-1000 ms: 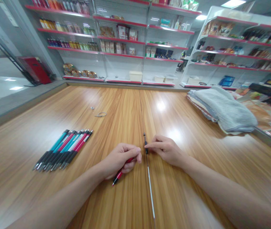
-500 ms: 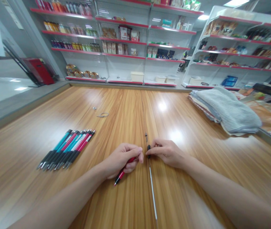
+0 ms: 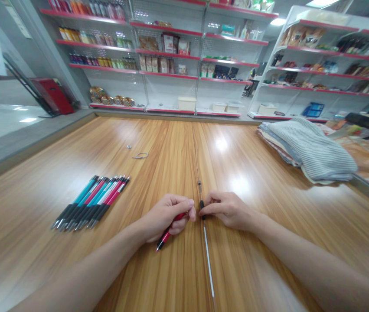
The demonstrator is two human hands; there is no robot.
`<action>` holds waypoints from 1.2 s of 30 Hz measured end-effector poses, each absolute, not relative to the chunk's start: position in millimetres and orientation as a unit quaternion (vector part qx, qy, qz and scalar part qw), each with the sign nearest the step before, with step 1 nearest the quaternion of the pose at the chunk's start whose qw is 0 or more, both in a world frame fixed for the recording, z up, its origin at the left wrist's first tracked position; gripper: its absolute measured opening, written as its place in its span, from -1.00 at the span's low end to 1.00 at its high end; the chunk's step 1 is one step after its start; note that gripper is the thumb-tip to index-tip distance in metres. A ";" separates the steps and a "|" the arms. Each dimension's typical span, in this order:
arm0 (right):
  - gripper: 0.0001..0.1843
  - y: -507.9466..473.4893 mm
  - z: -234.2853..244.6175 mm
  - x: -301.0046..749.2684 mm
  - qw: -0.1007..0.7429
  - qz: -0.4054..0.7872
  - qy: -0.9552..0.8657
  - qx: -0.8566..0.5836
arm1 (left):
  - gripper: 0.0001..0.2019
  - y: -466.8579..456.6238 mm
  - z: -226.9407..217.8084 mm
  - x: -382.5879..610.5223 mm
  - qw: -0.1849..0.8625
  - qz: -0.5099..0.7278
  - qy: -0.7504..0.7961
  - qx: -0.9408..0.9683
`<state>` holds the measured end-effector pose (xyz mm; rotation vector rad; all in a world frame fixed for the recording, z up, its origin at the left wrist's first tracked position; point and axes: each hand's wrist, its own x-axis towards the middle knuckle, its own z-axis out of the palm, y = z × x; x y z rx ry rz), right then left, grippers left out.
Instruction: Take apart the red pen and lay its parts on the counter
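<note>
Left hand [image 3: 178, 213] is holding a slim red-and-black pen [image 3: 164, 239] in nearly closed fingers, glossy lower end slanting out left. Right hand [image 3: 226, 210], fingers bent, is touching a short black tube [image 3: 202, 209] on the brown wood-grain table [image 3: 168, 143]; can't tell if pinched. Thin white rod [image 3: 208, 260] and small dark metallic part [image 3: 199, 183] are lying roughly in line with it.

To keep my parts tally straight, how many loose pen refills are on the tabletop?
1: the white pen refill, on the wooden tabletop, nearer the camera than the black pen grip by the right hand. Any inside the pens would be hidden.
</note>
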<state>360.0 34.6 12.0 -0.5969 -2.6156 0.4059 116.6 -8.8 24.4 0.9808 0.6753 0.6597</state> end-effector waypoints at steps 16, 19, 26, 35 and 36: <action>-0.73 33.9 11.9 359.0 0.226 0.173 -0.936 -0.209 | -0.65 -8.3 22.9 115.0 0.779 0.303 0.310 0.454; -0.73 33.9 12.0 358.8 0.228 0.174 -0.935 -0.207 | -0.65 -8.2 23.6 115.3 0.780 0.300 0.309 0.454; -0.73 32.7 14.6 357.5 0.228 0.170 -0.936 -0.209 | -0.65 -8.6 26.3 116.8 0.781 0.299 0.308 0.453; -0.77 36.7 14.0 355.0 0.310 0.186 -0.890 -0.277 | -0.66 -7.1 23.6 116.5 0.779 0.308 0.308 0.452; -0.76 37.8 13.3 354.7 0.323 0.179 -0.880 -0.298 | -0.66 -7.0 23.7 116.7 0.779 0.309 0.308 0.451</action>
